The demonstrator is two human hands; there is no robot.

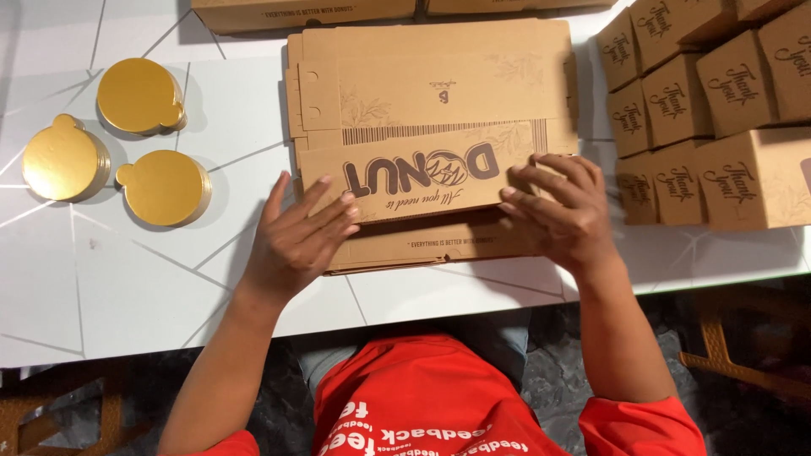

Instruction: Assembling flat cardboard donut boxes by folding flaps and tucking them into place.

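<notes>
The left hand (297, 239) is lying with its fingers spread and nearly flat on the left end of a flat brown cardboard box blank (418, 173). The right hand (562, 211) is holding the right end of the same blank, its fingers curled over the edge and slightly apart. The blank is sitting between the two hands, its long axis running from one hand to the other, and its large printed side is facing up with the letters upside down to the person. It is resting on a stack of flat blanks (439, 93) reaching away beyond the fingertips, all on the white counter (101, 287).

Left of the left hand, three piles of round gold cake boards (139, 97) are lying well apart from it. Right of the right hand, closed small brown boxes (726, 110) are standing stacked in rows; what is inside them is hidden.
</notes>
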